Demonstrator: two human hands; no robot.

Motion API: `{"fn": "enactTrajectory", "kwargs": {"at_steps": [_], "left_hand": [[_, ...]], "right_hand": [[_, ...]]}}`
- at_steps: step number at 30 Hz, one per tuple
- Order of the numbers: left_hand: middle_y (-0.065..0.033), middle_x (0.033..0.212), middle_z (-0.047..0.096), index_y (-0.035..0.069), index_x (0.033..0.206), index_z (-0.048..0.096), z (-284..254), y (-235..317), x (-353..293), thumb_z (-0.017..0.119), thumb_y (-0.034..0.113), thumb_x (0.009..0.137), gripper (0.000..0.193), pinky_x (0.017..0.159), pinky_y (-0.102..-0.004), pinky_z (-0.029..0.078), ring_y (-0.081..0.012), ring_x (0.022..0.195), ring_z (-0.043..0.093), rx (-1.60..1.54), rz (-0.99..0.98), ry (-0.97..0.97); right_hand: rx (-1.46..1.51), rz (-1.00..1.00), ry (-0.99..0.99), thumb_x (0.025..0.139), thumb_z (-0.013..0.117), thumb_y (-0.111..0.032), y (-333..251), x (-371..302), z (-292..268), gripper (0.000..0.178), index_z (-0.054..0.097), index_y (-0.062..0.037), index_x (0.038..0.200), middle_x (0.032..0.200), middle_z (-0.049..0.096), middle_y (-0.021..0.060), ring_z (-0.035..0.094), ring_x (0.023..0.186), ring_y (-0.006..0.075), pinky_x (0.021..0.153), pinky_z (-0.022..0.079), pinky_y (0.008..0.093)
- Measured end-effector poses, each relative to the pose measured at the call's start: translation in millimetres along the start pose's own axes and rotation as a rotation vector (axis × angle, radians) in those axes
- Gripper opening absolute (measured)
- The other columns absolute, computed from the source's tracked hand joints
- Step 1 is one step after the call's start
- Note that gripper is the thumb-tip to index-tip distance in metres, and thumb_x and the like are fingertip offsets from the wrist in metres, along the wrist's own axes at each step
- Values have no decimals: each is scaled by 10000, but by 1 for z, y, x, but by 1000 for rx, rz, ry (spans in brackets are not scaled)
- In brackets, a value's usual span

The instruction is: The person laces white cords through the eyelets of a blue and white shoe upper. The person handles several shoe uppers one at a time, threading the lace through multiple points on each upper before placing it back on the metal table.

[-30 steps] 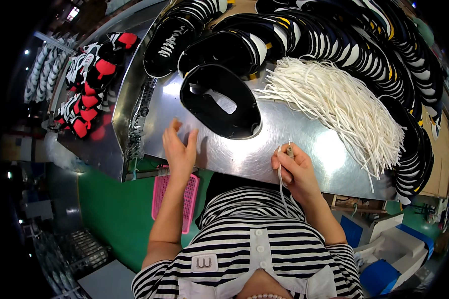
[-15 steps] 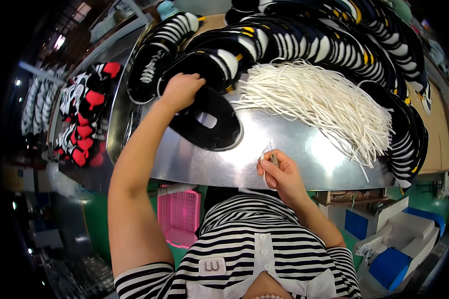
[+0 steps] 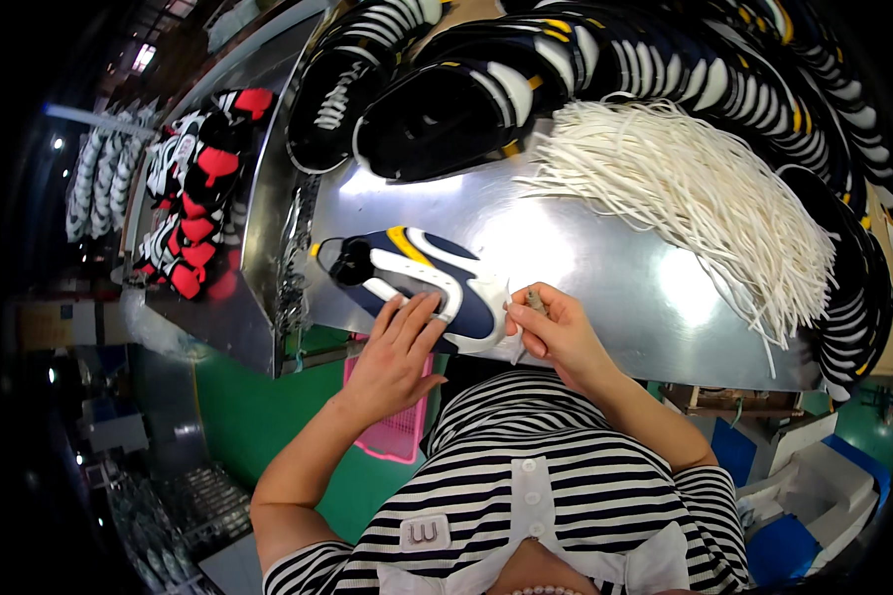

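A navy, white and yellow shoe upper [image 3: 471, 307] lies on the shiny metal tabletop, its toe towards my right hand. My left hand [image 3: 397, 352] rests over its near side, fingers stretched out and the thumb apart. Beside the toe, my right hand [image 3: 558, 332] is closed in a pinch around a short, greyish-handled tool [image 3: 536, 301]. A white shoelace [image 3: 511, 305] also hangs from these fingers, close to the toe. The tool's tip is too fine to make out.
A heap of white laces [image 3: 685, 198] spreads across the tabletop's right side. Rows of nested shoe uppers [image 3: 437, 119] curve along the back. To the left are red, black and white uppers [image 3: 213, 164]. A pink basket [image 3: 397, 436] is below the table edge.
My left hand has left the row of uppers at the back and come nearer. A single upper now lies under it, beside my right hand, which keeps its pinch.
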State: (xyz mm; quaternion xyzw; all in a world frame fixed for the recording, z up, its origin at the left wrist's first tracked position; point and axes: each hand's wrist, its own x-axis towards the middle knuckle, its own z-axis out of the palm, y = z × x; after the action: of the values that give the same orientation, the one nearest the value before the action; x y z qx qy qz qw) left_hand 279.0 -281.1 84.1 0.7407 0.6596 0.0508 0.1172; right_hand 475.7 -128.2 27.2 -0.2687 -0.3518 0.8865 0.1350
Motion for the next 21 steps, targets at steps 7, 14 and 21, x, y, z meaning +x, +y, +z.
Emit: {"fn": "enactTrajectory", "kwargs": {"at_steps": [7,14,21], "left_hand": [[-116,1216,570,22,1142,621,-30,-63,14,775,216,775,442,851,-423,458,-283,1002,579,256,-162,146],[-107,901,622,28,1121,621,-36,-72,20,698,342,891,397,626,-364,483,-246,667,605,-274,-405,-39],[-109,982,669,-55,1109,624,4,-77,55,509,575,974,654,813,-295,493,-171,886,615,-1616,-875,-393]], "right_hand": [[-17,21,-110,983,592,-164,5,21,41,137,571,-36,1027,834,617,26,406,537,27,478,291,179],[-145,-49,-2,973,600,-157,18,48,34,138,597,-24,1010,816,665,56,420,497,30,465,309,178],[-223,-67,56,959,610,-136,10,51,29,142,620,-3,1008,801,686,68,413,478,26,444,299,176]]}}
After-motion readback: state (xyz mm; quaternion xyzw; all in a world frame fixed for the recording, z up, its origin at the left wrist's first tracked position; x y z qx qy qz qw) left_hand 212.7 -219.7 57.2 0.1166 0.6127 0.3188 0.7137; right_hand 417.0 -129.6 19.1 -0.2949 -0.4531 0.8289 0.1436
